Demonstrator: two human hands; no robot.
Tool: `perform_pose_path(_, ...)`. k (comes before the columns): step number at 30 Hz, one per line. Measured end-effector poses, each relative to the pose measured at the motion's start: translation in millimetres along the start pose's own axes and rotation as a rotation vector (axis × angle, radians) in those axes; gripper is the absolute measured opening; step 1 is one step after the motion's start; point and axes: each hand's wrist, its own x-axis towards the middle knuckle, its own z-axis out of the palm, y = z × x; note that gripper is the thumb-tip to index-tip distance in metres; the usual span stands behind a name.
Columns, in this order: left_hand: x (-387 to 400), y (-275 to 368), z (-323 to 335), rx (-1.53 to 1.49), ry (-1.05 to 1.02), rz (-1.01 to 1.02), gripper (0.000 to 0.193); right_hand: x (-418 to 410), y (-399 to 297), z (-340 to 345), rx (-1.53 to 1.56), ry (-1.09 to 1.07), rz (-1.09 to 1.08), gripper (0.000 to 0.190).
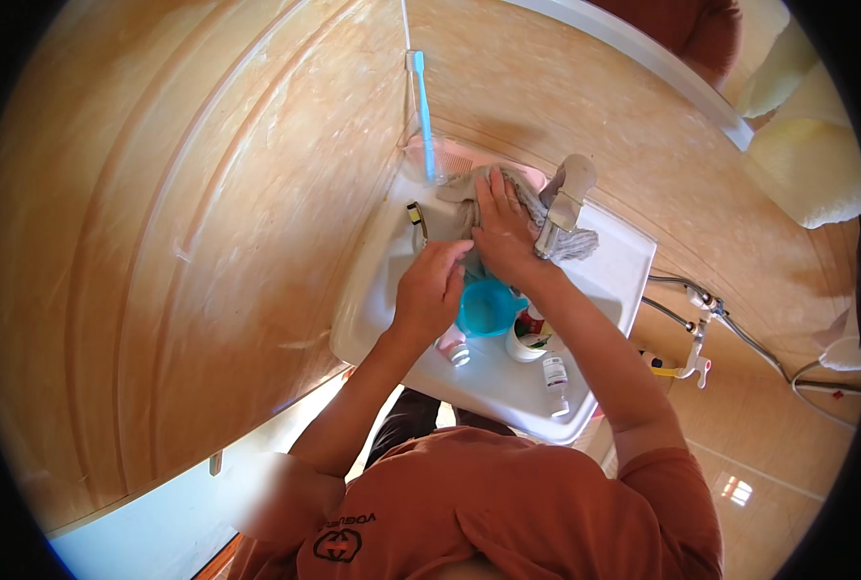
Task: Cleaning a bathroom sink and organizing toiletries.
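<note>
My right hand [504,230] lies spread on a crumpled grey cloth [580,245] at the back of the white washbasin [430,377], left of the metal faucet [574,190]. To its left, my left hand [434,286] has bent fingers near a toothbrush [414,214] that stands by the basin's left side; whether it holds the handle is unclear. Below the hands are a turquoise plastic cup [487,310], a small pinkish bottle [454,345], a white cup [523,348] with items in it, and a white labelled bottle [556,383] lying down.
Behind the cloth lies a pink tray [525,172] with a comb. A blue toothbrush [425,116] stands in a clear holder in the corner. Panelled walls rise at left and back. Hoses and a wall tap [700,366] are at the right.
</note>
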Motion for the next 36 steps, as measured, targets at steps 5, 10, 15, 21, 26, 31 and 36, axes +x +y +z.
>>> perform_pose_path(5, -4, -3, 10, -0.002, -0.020, 0.003, 0.028, 8, 7, 21, -0.265, 0.086, 0.001, 0.074)
perform_pose_path(10, -6, -1, 14, -0.015, -0.022, -0.057, 0.031, 1, -5, 13, -0.425, -0.119, 0.075, 0.075)
perform_pose_path(15, 6, -3, 23, -0.005, 0.067, -0.016, 0.037, -17, 2, 10, -0.567, -0.110, -0.006, 0.065)
perform_pose_path(21, 14, 1, 28, -0.021, 0.085, -0.004, 0.037, -40, 8, 0, -0.497, 0.074, -0.156, 0.055)
perform_pose_path(26, 13, 5, 31, -0.024, 0.074, -0.031, 0.037, -58, 16, -26, -0.218, 0.092, -0.136, 0.049)
perform_pose_path(31, 12, 8, 34, -0.018, 0.061, -0.040, 0.037, -85, 54, -47, 0.033, 0.092, -0.118, 0.041)
perform_pose_path(36, 9, 12, 38, 0.040, 0.050, -0.039, 0.035, -126, 109, -80, -0.036, 0.283, 0.058, 0.039)
